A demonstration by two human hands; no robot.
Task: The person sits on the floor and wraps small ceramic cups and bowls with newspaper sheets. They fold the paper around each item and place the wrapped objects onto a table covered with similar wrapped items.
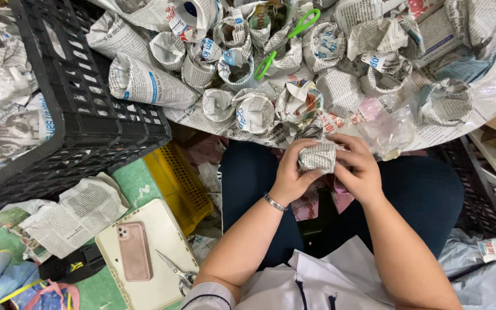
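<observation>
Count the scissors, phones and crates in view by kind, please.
Scissors: 2, green-handled scissors among the paper cups, metal scissors on the white tray
Phones: 1, pink-cased phone
Crates: 2, black crate, yellow crate
Total: 5

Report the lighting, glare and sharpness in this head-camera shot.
Head view: even, soft light with faint shadows; mild glare on the clear plastic bag; both hands and the newspaper wrap they hold are sharp; wide-angle lens bends the black crate near the left edge.
</observation>
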